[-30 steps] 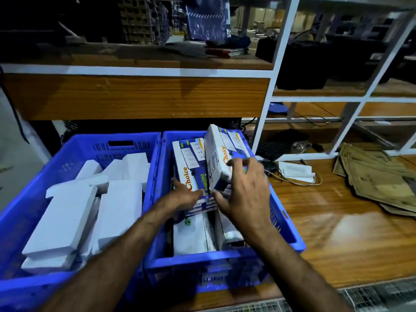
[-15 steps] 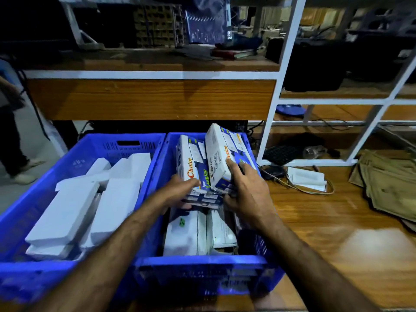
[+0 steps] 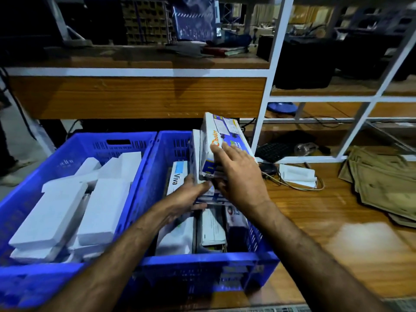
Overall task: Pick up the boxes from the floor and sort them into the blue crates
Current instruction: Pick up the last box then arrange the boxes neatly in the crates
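Two hands are steadying a printed box in the right blue crate, centre frame: the right hand is pressing flat-fingered, the left hand gripping the stack's base, likely squaring it upright. Its long axis is standing near-vertical, tilting upper left.

A wooden table carries two blue crates side by side. The right crate is the landmark. The left crate touches its left wall. Right of it lie a white packet on a looped cable, and farther right, flattened cardboard.
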